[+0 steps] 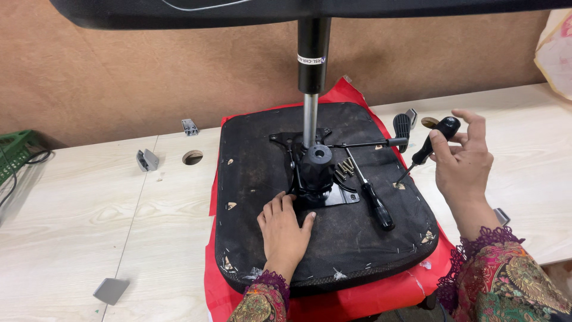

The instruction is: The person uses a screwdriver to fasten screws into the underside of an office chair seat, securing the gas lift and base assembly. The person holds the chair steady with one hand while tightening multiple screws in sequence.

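Observation:
An upturned black chair seat (351, 238) lies on a red sheet (357, 298) on the table. A black metal mechanism plate (316, 179) with a gas cylinder (311, 89) rising from it sits at the seat's centre. My left hand (285, 229) rests flat on the seat, fingertips touching the plate's near edge. My right hand (462, 158) holds a black-handled screwdriver (430, 146) by its handle, its tip down near the seat's right edge. A second screwdriver (370, 194) lies on the seat beside several loose screws (344, 169).
The pale wooden table (77, 220) has a round hole (192, 157). Small metal brackets (147, 160) lie near it, another (189, 126) by the wall, and a grey plate (111, 290) sits at the front left. A green crate (13, 149) stands at far left.

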